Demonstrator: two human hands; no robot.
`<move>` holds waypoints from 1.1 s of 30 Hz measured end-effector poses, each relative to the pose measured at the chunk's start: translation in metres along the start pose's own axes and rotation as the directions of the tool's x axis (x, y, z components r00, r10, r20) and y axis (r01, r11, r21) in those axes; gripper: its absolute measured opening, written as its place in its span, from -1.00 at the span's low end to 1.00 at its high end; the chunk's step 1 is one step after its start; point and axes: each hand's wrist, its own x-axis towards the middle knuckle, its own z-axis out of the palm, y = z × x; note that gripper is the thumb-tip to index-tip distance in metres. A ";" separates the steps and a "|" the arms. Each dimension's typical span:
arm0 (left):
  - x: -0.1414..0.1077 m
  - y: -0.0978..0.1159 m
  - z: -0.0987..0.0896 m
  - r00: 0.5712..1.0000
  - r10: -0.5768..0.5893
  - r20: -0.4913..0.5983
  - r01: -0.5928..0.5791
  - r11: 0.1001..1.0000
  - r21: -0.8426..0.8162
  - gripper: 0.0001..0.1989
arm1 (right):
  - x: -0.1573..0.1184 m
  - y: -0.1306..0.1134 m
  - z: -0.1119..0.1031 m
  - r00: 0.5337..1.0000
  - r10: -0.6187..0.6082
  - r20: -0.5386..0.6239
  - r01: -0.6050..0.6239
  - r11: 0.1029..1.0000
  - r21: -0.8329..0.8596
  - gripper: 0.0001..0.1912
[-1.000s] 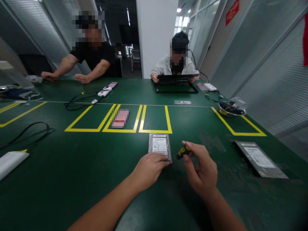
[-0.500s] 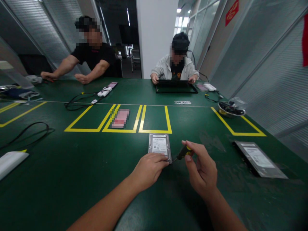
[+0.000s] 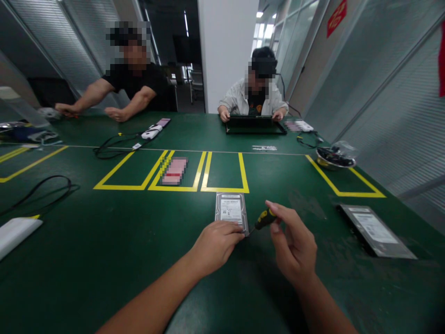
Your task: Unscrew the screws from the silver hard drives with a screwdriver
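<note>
Green table [image 3: 114,250], laid out with yellow tape [image 3: 222,189], carries a silver hard drive [image 3: 231,208] lying flat just short of the tape's near edge, directly before the worker. The left hand [image 3: 217,246] rests across the drive's near end, apparently to keep it from sliding; whether that grip closes around the edges cannot be told. The right hand's [image 3: 295,243] grip is clamped on a yellow-and-black screwdriver [image 3: 264,218], pinched between fingers and thumb and slanted, seemingly so its tip can reach the drive's near right corner. Across from them, two co-workers [image 3: 134,83] [image 3: 255,90] sit with hands at the far edge
</note>
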 end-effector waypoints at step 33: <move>-0.001 0.002 -0.002 1.000 -0.006 0.008 0.006 1.000 0.001 -0.73 | 0.009 -0.002 0.007 0.993 0.096 -0.061 -0.097 0.995 -0.005 -0.68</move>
